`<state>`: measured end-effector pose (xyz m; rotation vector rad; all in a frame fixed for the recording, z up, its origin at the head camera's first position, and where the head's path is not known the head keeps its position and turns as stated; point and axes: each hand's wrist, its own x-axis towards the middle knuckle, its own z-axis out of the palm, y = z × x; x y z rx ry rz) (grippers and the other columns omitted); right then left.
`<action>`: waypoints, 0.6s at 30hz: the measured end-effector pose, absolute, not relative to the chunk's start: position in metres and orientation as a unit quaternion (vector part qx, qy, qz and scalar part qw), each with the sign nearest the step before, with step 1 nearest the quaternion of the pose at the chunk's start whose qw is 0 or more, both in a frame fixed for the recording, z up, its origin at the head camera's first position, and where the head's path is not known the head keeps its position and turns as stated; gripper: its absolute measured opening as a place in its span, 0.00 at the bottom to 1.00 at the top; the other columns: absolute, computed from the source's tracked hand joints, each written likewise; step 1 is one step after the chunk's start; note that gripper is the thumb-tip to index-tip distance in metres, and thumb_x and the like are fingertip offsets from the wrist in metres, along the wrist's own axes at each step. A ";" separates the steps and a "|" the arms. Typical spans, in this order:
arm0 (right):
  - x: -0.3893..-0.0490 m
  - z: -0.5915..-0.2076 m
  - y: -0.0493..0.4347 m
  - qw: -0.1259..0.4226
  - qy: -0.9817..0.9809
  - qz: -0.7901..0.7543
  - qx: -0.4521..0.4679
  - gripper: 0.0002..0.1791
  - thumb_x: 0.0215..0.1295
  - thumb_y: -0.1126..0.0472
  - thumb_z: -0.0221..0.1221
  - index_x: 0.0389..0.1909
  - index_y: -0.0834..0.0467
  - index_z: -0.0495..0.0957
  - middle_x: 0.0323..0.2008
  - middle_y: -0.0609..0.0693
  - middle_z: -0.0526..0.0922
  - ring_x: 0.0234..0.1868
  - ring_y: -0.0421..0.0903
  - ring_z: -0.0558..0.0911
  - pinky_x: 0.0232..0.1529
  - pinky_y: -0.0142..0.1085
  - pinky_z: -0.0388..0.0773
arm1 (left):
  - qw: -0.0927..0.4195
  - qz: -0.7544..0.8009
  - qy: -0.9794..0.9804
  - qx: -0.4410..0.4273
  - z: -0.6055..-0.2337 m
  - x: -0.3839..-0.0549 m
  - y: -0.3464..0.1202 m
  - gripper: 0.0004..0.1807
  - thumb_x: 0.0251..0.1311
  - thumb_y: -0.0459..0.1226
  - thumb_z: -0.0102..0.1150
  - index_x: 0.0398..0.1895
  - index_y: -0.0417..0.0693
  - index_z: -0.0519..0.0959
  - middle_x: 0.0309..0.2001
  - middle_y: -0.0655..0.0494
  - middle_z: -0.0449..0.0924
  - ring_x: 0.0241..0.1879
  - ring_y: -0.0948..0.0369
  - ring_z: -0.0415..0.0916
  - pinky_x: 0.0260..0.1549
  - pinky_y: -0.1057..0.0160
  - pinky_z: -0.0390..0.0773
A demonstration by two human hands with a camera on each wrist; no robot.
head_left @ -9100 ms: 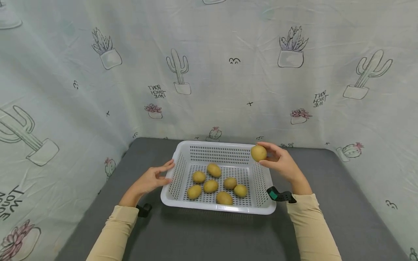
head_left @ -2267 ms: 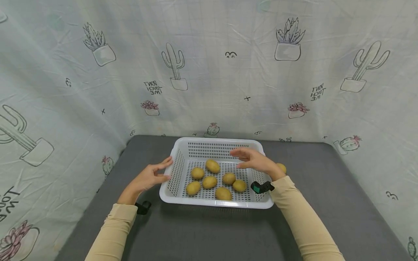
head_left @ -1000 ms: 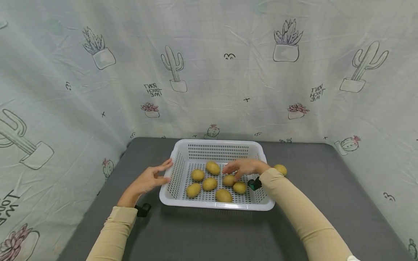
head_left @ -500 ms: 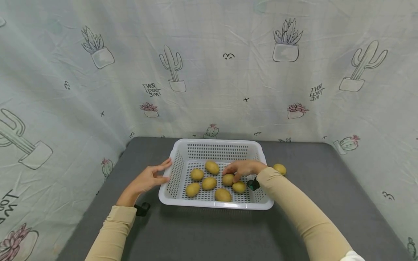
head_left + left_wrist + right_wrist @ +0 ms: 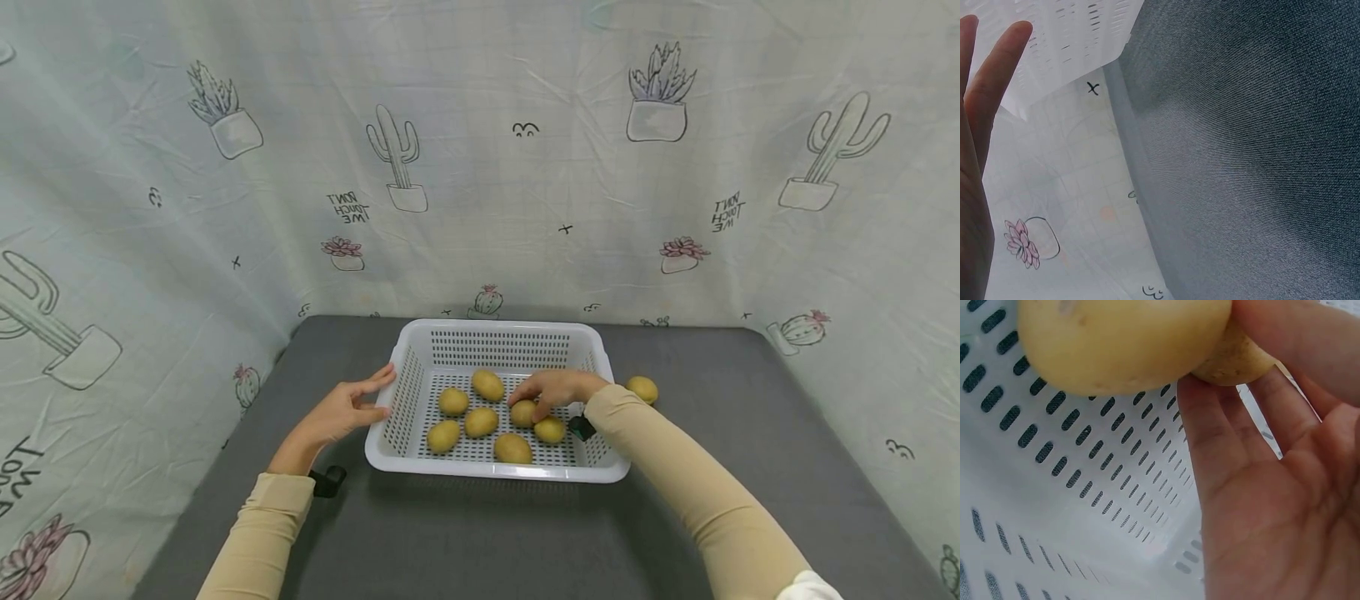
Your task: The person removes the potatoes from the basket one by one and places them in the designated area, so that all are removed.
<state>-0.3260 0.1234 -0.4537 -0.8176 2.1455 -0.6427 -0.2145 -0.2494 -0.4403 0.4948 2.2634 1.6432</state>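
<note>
A white perforated plastic basket (image 5: 495, 472) holds several yellow-brown potatoes. My right hand (image 5: 555, 390) reaches down inside it, thumb and fingers round a potato (image 5: 522, 414) in the right part of the basket. In the right wrist view that potato (image 5: 1235, 359) sits between thumb and fingers, partly behind a nearer potato (image 5: 1116, 344). Beside it in the head view lies the potato (image 5: 550, 430) closest to my thumb. My left hand (image 5: 339, 417) rests at the basket's left rim with fingers and thumb spread; the left wrist view shows its fingers (image 5: 1004, 59) extended beside the basket wall.
One potato (image 5: 642, 389) lies on the grey table (image 5: 480, 542) just right of the basket, beside my right sleeve. Other potatoes (image 5: 487, 385) are spread over the basket floor. A patterned curtain (image 5: 480, 167) hangs behind and at the sides.
The potato my right hand held over the right rim now lies on the table outside. That hand came back over the basket, lowered, and closed round another potato. The left hand stayed put.
</note>
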 end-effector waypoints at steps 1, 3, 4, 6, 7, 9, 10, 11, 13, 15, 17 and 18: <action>-0.326 -0.454 0.123 0.370 0.836 -0.252 -0.317 0.28 0.55 0.69 0.62 0.59 0.53 0.76 0.61 0.50 0.75 0.64 0.49 0.70 0.66 0.47 0.63 | 0.149 0.572 0.788 0.173 -0.441 -0.214 -0.249 0.39 0.61 0.33 0.60 0.71 0.33 0.51 0.75 0.44 0.37 0.56 0.37 0.71 0.46 0.69 0.76; -0.327 -0.455 0.123 0.371 0.835 -0.256 -0.317 0.28 0.55 0.69 0.62 0.59 0.52 0.77 0.60 0.49 0.75 0.64 0.49 0.70 0.65 0.47 0.63 | 0.148 0.569 0.790 0.173 -0.441 -0.214 -0.249 0.39 0.61 0.33 0.60 0.71 0.34 0.51 0.75 0.44 0.37 0.57 0.37 0.71 0.46 0.69 0.76; -0.327 -0.455 0.123 0.371 0.833 -0.259 -0.319 0.28 0.55 0.70 0.62 0.59 0.53 0.77 0.60 0.49 0.75 0.64 0.49 0.70 0.65 0.47 0.63 | 0.148 0.568 0.791 0.173 -0.441 -0.214 -0.250 0.39 0.61 0.33 0.59 0.71 0.34 0.51 0.75 0.44 0.37 0.57 0.37 0.71 0.46 0.69 0.76; -0.327 -0.456 0.124 0.373 0.830 -0.264 -0.321 0.27 0.55 0.70 0.62 0.59 0.53 0.77 0.59 0.49 0.76 0.63 0.49 0.71 0.65 0.47 0.64 | 0.148 0.566 0.792 0.174 -0.441 -0.214 -0.250 0.39 0.61 0.34 0.59 0.71 0.34 0.51 0.75 0.44 0.37 0.57 0.38 0.71 0.47 0.68 0.76; -0.327 -0.456 0.124 0.374 0.828 -0.267 -0.321 0.27 0.55 0.70 0.62 0.58 0.54 0.77 0.59 0.49 0.76 0.63 0.49 0.71 0.65 0.47 0.64 | 0.148 0.566 0.792 0.174 -0.442 -0.214 -0.250 0.39 0.61 0.33 0.59 0.71 0.34 0.51 0.75 0.43 0.37 0.56 0.38 0.71 0.46 0.68 0.76; -0.327 -0.457 0.124 0.374 0.825 -0.271 -0.324 0.27 0.55 0.71 0.62 0.58 0.54 0.77 0.59 0.49 0.77 0.63 0.49 0.72 0.64 0.47 0.64 | 0.149 0.565 0.792 0.175 -0.442 -0.214 -0.250 0.39 0.62 0.33 0.59 0.71 0.34 0.51 0.75 0.43 0.37 0.56 0.38 0.71 0.46 0.68 0.76; -0.327 -0.457 0.124 0.374 0.825 -0.273 -0.324 0.27 0.55 0.71 0.62 0.58 0.54 0.77 0.58 0.49 0.77 0.62 0.49 0.72 0.64 0.47 0.64 | 0.150 0.565 0.792 0.174 -0.442 -0.214 -0.250 0.39 0.61 0.33 0.59 0.71 0.34 0.51 0.75 0.43 0.37 0.56 0.38 0.72 0.46 0.68 0.77; -0.328 -0.457 0.124 0.371 0.826 -0.273 -0.324 0.27 0.55 0.70 0.62 0.58 0.55 0.77 0.58 0.49 0.77 0.62 0.48 0.72 0.64 0.47 0.65 | 0.150 0.567 0.791 0.173 -0.442 -0.214 -0.250 0.39 0.61 0.33 0.59 0.71 0.34 0.51 0.75 0.43 0.37 0.56 0.38 0.72 0.46 0.67 0.77; -0.328 -0.456 0.124 0.364 0.829 -0.271 -0.327 0.27 0.55 0.70 0.62 0.58 0.55 0.77 0.58 0.49 0.77 0.61 0.48 0.73 0.64 0.47 0.65 | 0.150 0.566 0.792 0.172 -0.441 -0.214 -0.250 0.39 0.61 0.33 0.59 0.71 0.34 0.52 0.75 0.44 0.37 0.56 0.38 0.72 0.46 0.67 0.77; -0.329 -0.456 0.124 0.359 0.832 -0.270 -0.326 0.27 0.55 0.69 0.62 0.58 0.55 0.77 0.58 0.49 0.77 0.61 0.48 0.73 0.63 0.46 0.66 | 0.150 0.565 0.793 0.170 -0.441 -0.215 -0.250 0.39 0.61 0.34 0.59 0.72 0.35 0.52 0.75 0.44 0.37 0.56 0.38 0.72 0.46 0.67 0.77; -0.330 -0.456 0.125 0.350 0.835 -0.269 -0.328 0.27 0.55 0.68 0.63 0.58 0.55 0.77 0.57 0.49 0.77 0.60 0.49 0.73 0.62 0.46 0.67 | 0.151 0.564 0.794 0.169 -0.441 -0.215 -0.250 0.39 0.61 0.34 0.60 0.72 0.35 0.52 0.75 0.44 0.37 0.56 0.38 0.72 0.46 0.67 0.77; -0.331 -0.457 0.125 0.346 0.837 -0.269 -0.328 0.27 0.55 0.68 0.63 0.58 0.55 0.77 0.57 0.49 0.77 0.61 0.50 0.73 0.62 0.46 0.68 | 0.151 0.564 0.794 0.169 -0.441 -0.215 -0.250 0.39 0.61 0.34 0.60 0.72 0.35 0.52 0.75 0.44 0.37 0.56 0.39 0.72 0.47 0.67 0.77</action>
